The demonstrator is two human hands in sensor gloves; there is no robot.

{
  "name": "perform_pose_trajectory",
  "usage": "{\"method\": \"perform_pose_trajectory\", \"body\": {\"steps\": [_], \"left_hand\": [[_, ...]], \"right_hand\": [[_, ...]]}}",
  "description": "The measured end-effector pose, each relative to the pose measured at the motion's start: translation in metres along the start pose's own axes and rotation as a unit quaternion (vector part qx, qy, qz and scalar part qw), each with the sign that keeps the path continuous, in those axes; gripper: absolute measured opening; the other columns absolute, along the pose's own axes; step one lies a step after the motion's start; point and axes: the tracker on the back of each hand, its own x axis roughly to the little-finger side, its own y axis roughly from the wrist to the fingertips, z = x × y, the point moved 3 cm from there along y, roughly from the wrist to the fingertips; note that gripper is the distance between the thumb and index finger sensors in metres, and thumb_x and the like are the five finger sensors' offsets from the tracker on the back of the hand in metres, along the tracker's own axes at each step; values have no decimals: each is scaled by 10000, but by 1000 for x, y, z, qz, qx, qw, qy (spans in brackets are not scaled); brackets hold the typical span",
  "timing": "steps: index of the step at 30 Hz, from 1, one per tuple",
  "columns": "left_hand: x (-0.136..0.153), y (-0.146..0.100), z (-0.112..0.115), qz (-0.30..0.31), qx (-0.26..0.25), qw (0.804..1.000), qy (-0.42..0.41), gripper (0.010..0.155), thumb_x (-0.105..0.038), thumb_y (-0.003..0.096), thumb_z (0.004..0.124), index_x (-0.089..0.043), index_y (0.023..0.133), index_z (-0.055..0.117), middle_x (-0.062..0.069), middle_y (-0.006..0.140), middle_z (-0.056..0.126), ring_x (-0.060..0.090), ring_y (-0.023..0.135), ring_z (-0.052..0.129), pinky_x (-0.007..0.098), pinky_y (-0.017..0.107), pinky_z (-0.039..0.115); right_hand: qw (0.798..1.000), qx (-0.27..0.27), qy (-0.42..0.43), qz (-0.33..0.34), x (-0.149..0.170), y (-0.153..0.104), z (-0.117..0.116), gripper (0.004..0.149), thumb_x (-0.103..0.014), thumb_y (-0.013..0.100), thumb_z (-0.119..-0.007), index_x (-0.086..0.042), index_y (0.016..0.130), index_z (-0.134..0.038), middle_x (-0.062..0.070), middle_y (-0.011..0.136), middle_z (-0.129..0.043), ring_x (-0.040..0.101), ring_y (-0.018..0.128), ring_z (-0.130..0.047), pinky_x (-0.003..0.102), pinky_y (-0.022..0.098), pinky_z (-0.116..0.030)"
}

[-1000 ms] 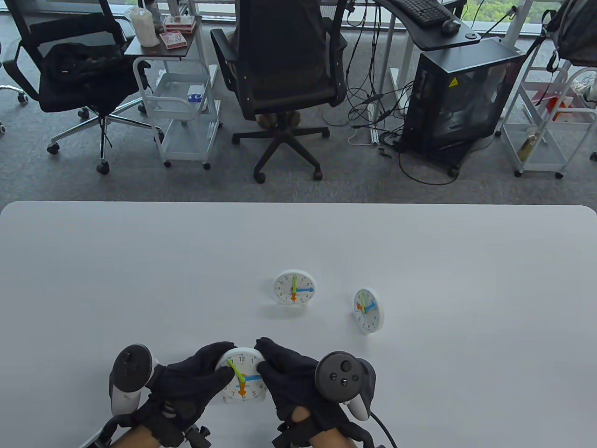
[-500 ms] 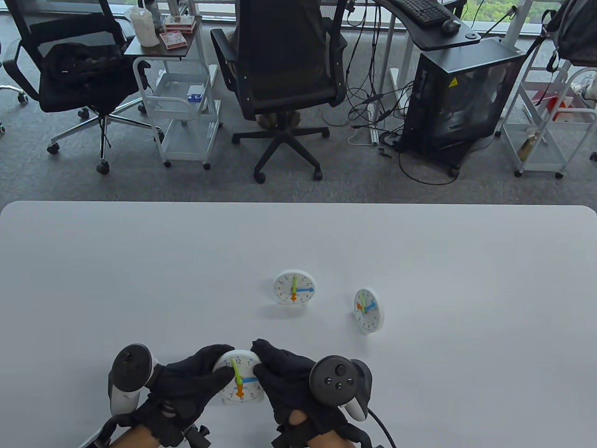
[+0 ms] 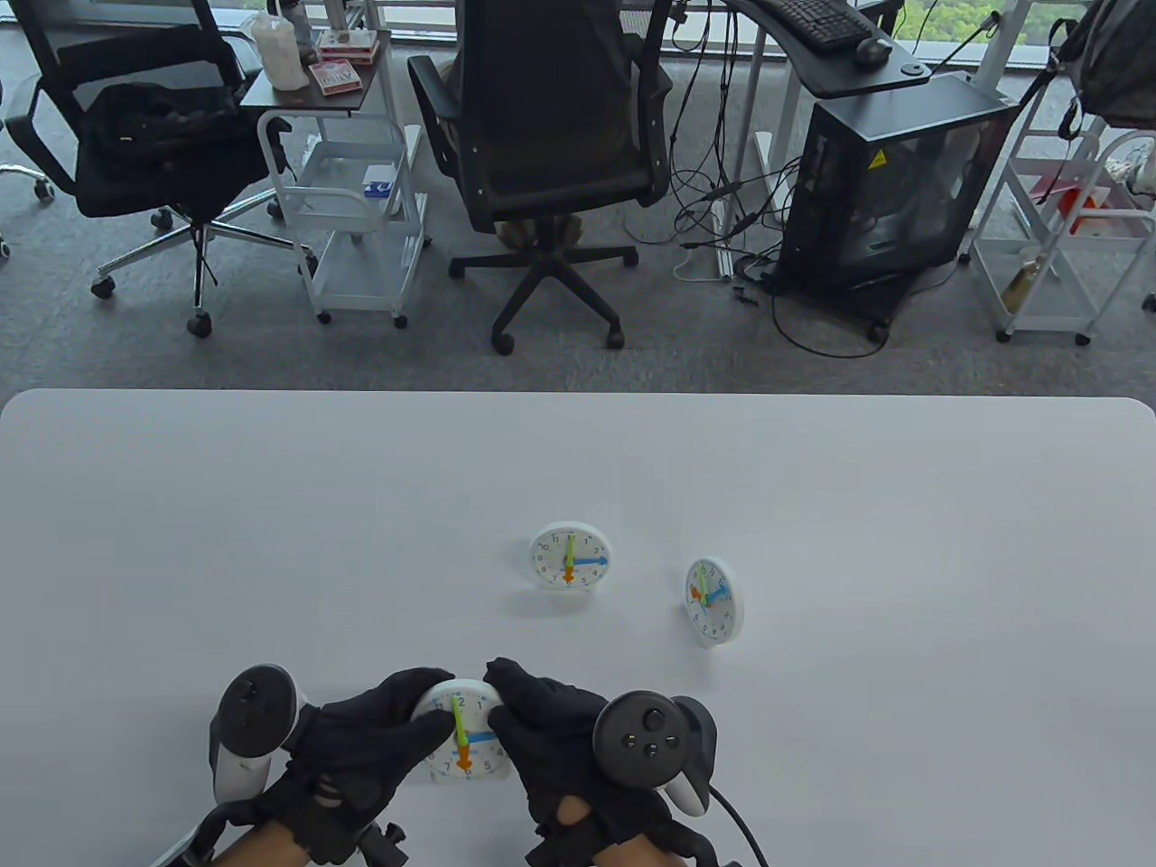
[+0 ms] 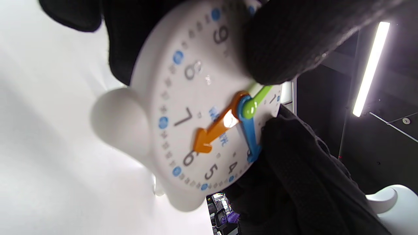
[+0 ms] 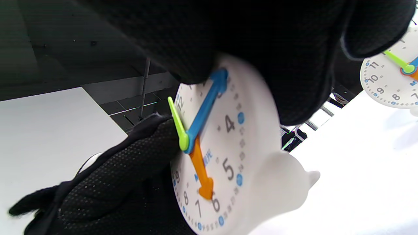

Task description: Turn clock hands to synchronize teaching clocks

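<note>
A white teaching clock (image 3: 465, 733) with green, blue and orange hands stands at the table's near edge between both hands. My left hand (image 3: 379, 736) holds its left side, a fingertip at the green hand (image 4: 261, 93). My right hand (image 3: 542, 722) grips its right side, over the tip of the blue hand (image 5: 209, 101). Its orange hand (image 5: 200, 174) points to 6. Two more clocks stand further back: one at centre (image 3: 569, 557) and one turned sideways at right (image 3: 713, 601).
The white table (image 3: 271, 542) reaches to a far edge. Beyond it stand office chairs (image 3: 551, 135), a white cart (image 3: 352, 181) and a black computer case (image 3: 885, 190).
The green hand on the near clock has turned clockwise, from about 11 toward 12. Both hands and the clock have shifted slightly left.
</note>
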Motion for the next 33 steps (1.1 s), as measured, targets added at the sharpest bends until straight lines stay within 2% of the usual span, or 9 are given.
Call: {"method": "perform_pose_trajectory", "body": {"steps": [2,5,8,11,15,18,24,30,33], "left_hand": [[0,1,2,-5,17,1000,5,534,-444,496,881,-172,943,775,115,813,1014,447,735,956,708,587,620],[-3,1,2,-6,38,997,65,534,-430,503,870,-197,973,770,164,930,928,487,829,870,733,604,559],[-7,2,1,-5,51,991,122,511,-428,493,888,-207,946,809,160,924,935,483,819,882,729,603,569],[-6,4,-2,-20,72,988,137,488,-409,490,904,-208,929,835,156,896,955,478,793,903,720,599,589],[-4,4,-5,-33,65,983,167,477,-393,482,924,-208,917,863,153,865,984,475,757,933,702,581,631],[-1,4,-9,-37,39,981,184,474,-393,477,930,-215,912,872,150,864,990,470,760,937,696,579,641],[14,6,-16,-49,-18,974,222,482,-385,472,928,-194,910,870,144,853,1003,466,751,948,693,575,649],[33,13,-26,-70,-75,970,219,498,-392,464,933,-168,905,872,126,827,1030,452,734,971,687,573,662],[42,21,-34,-82,-98,967,221,497,-394,465,933,-174,905,869,121,826,1035,443,739,975,685,576,664]], "right_hand": [[1000,3,-7,0,0,0,1,518,-292,493,-826,17,909,-812,146,718,-950,351,506,-1025,661,491,-718],[999,3,-34,13,-1,1,4,513,-287,487,-833,11,904,-822,145,723,-950,357,518,-1023,667,494,-713],[997,-10,-66,33,-5,1,1,507,-279,483,-838,2,905,-827,142,739,-946,370,547,-1018,674,506,-704],[994,-27,-90,52,-7,3,-3,507,-283,487,-834,-16,918,-817,133,765,-937,373,586,-1010,677,523,-694],[992,-58,-106,38,-1,5,-5,576,-335,502,-821,-17,975,-746,175,864,-866,424,693,-948,700,548,-653],[989,-30,-141,25,7,7,9,615,-366,504,-807,-8,995,-711,192,892,-837,445,725,-923,707,549,-642],[986,82,-146,-13,25,5,52,607,-361,506,-799,13,979,-725,206,872,-844,461,705,-924,707,527,-650],[980,167,-98,-52,38,-3,80,602,-349,506,-794,37,964,-732,227,853,-847,483,683,-922,707,502,-655],[977,188,-75,-65,43,-6,87,601,-345,507,-793,40,963,-730,232,851,-845,485,680,-920,706,498,-656]]}}
